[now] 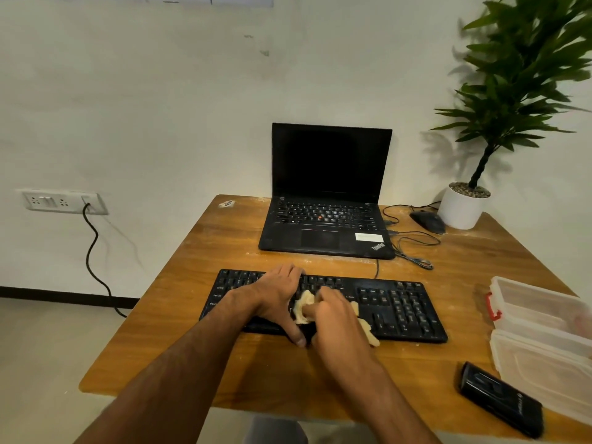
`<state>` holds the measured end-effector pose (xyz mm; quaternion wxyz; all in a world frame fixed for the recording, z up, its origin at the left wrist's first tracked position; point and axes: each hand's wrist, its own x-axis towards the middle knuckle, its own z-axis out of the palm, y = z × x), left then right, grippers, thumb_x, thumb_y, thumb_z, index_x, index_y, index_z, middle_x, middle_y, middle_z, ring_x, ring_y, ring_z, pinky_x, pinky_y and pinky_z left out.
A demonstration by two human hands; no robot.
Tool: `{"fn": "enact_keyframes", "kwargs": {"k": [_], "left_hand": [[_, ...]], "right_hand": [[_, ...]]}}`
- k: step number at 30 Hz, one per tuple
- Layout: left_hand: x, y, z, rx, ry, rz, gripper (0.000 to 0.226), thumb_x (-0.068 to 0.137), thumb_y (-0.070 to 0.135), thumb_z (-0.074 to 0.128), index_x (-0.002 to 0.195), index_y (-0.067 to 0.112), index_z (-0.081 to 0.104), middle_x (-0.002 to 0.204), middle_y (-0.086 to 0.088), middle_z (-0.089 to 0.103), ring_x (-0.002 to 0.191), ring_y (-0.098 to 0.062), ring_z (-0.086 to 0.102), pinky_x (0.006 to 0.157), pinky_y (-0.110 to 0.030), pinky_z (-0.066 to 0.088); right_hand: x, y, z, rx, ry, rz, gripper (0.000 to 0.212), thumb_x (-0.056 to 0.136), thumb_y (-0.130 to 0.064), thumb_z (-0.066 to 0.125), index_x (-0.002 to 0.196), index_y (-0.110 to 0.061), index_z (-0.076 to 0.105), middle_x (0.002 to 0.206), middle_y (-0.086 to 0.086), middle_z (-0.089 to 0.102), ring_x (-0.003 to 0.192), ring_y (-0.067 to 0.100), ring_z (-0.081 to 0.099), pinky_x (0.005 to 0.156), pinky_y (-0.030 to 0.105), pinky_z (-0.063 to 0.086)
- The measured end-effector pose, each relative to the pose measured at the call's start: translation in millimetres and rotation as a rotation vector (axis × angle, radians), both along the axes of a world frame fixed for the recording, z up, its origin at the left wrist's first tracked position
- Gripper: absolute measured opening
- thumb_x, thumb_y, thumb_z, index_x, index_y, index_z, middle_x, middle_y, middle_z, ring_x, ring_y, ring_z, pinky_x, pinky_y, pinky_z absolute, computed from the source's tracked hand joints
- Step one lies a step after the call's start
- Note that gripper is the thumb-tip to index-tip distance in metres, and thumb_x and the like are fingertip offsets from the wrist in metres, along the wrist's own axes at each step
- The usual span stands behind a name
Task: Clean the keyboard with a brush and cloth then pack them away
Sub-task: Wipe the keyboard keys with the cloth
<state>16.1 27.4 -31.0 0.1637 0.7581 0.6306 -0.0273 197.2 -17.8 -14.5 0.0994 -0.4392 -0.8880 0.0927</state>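
A black keyboard (394,307) lies across the middle of the wooden table (192,347). My right hand (336,318) is closed on a crumpled yellowish cloth (302,307) and presses it onto the keys near the keyboard's centre. My left hand (275,296) rests flat on the keyboard's left half, thumb at the front edge, touching the cloth. A black oblong object (501,400), possibly the brush, lies at the table's front right. I cannot make out bristles on it.
An open black laptop (326,200) stands behind the keyboard, with a wired mouse (427,221) and loose cables to its right. A potted plant (464,203) sits at the back right. An open clear plastic box (541,341) with a red latch lies at the right edge.
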Motion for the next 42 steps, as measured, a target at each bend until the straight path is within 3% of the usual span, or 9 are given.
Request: {"fn": "enact_keyframes", "kwargs": {"k": [4,7,12,16,19,25,30,38,42], "left_hand": [[-1,1,2,-0.03,-0.031,0.015,0.139,0.054,0.064,0.095,0.158,0.016,0.018,0.154,-0.003,0.029,0.143,-0.022,0.03,0.125,-0.043,0.027],[0,2,3,-0.035,-0.039,0.016,0.138,0.054,0.063,0.095,0.158,0.017,0.017,0.156,-0.003,0.028,0.144,-0.023,0.028,0.125,-0.043,0.026],[0,2,0,-0.013,-0.014,0.015,0.137,0.053,0.064,0.095,0.156,0.015,0.021,0.149,-0.003,0.032,0.139,-0.022,0.032,0.124,-0.043,0.029],[1,2,2,0.001,0.01,0.0,0.133,0.059,0.055,0.096,0.158,0.009,0.02,0.148,-0.006,0.032,0.139,-0.022,0.031,0.124,-0.037,0.027],[0,1,1,-0.005,-0.002,0.004,0.139,0.054,0.061,0.096,0.158,0.011,0.018,0.152,-0.005,0.03,0.142,-0.023,0.029,0.126,-0.04,0.026],[-2,3,2,-0.048,-0.031,0.031,0.141,0.051,0.065,0.095,0.158,0.017,0.017,0.156,-0.003,0.029,0.145,-0.024,0.029,0.125,-0.048,0.028],[-1,3,1,-0.044,-0.007,0.024,0.14,0.051,0.066,0.095,0.157,0.017,0.019,0.153,-0.003,0.03,0.142,-0.023,0.031,0.125,-0.046,0.028],[-1,2,-1,-0.01,0.006,0.005,0.138,0.052,0.064,0.095,0.156,0.014,0.021,0.147,-0.002,0.032,0.137,-0.021,0.032,0.123,-0.041,0.03],[-2,1,1,-0.05,-0.022,0.029,0.14,0.053,0.064,0.095,0.159,0.017,0.016,0.155,-0.002,0.028,0.143,-0.023,0.029,0.125,-0.047,0.027]], "right_hand": [[34,9,6,0.004,-0.02,-0.16,0.038,0.094,-0.012,0.064,0.13,-0.024,0.065,0.124,-0.002,0.052,0.12,0.016,0.046,0.106,0.032,0.042],[38,4,8,-0.014,-0.017,-0.273,0.035,0.093,-0.016,0.066,0.128,-0.021,0.064,0.137,0.004,0.049,0.125,0.018,0.048,0.111,0.034,0.042],[3,-22,-1,-0.075,0.059,-0.19,0.047,0.094,-0.028,0.066,0.137,-0.015,0.055,0.139,0.005,0.038,0.128,0.018,0.041,0.11,0.033,0.04],[-14,-19,-3,-0.032,0.107,-0.042,0.042,0.094,-0.016,0.063,0.136,-0.015,0.058,0.127,0.002,0.044,0.12,0.017,0.04,0.103,0.031,0.042],[-2,-15,-1,-0.006,0.064,0.016,0.038,0.093,-0.018,0.066,0.131,-0.018,0.063,0.12,-0.001,0.045,0.115,0.016,0.039,0.097,0.032,0.042],[43,-6,3,-0.019,0.001,-0.166,0.047,0.093,-0.012,0.065,0.137,-0.028,0.06,0.128,-0.006,0.049,0.124,0.012,0.042,0.11,0.033,0.04],[22,-24,4,-0.065,0.01,-0.189,0.046,0.095,-0.022,0.063,0.14,-0.02,0.053,0.143,0.003,0.036,0.131,0.018,0.039,0.112,0.034,0.037],[3,-16,-1,-0.038,0.061,-0.059,0.041,0.092,-0.03,0.07,0.131,-0.022,0.062,0.129,-0.001,0.045,0.123,0.015,0.04,0.107,0.033,0.041],[36,-8,-4,-0.022,0.051,-0.182,0.044,0.092,-0.013,0.065,0.134,-0.026,0.061,0.128,-0.006,0.048,0.123,0.011,0.044,0.11,0.033,0.041]]}}
